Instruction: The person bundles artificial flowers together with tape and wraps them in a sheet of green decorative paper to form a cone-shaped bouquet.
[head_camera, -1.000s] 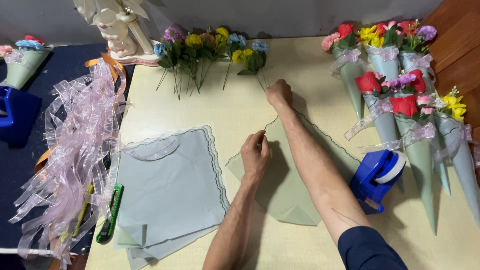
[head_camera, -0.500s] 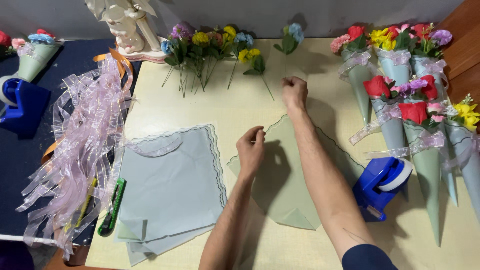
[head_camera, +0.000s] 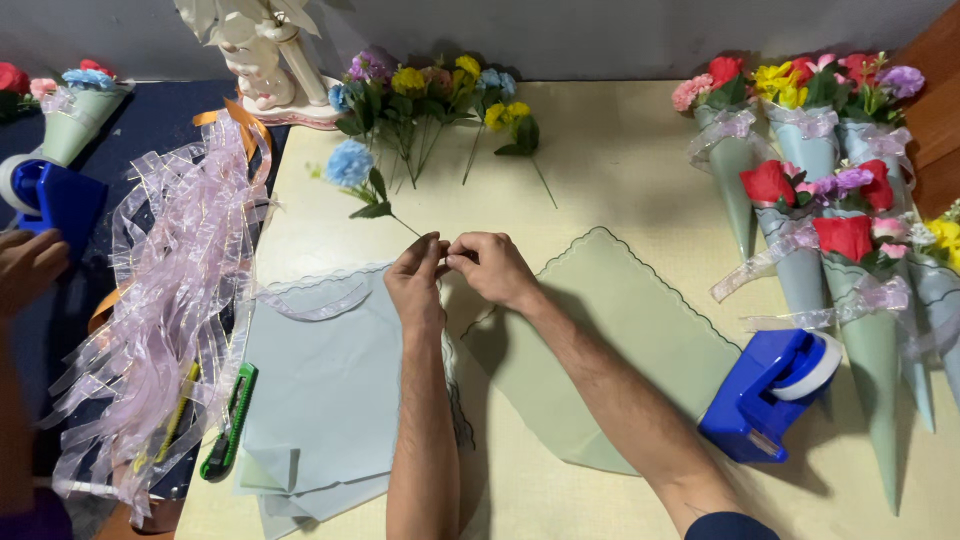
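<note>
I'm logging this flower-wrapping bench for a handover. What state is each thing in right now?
blue flower: lying flat, stem end pinched by both hands
left hand: pinching the stem
right hand: pinching the stem
green sheet: spread flat, unrolled
loose flowers: unwrapped, lying flat
cone bouquets: wrapped, ribbon-tied
tape dispenser: standing, untouched
green cutter: lying untouched

Two bare forearms, uncovered from wrist up past the elbow on the left side. Left hand (head_camera: 418, 282) and right hand (head_camera: 492, 268) both ungloved, with no ring, watch or band visible on fingers or wrists. Fine dark hair along both forearms. On the right arm, a dark navy sleeve (head_camera: 728, 526) showing only as a short rounded edge at the bottom of the view; plain, no visible print or cuff detail.
</note>
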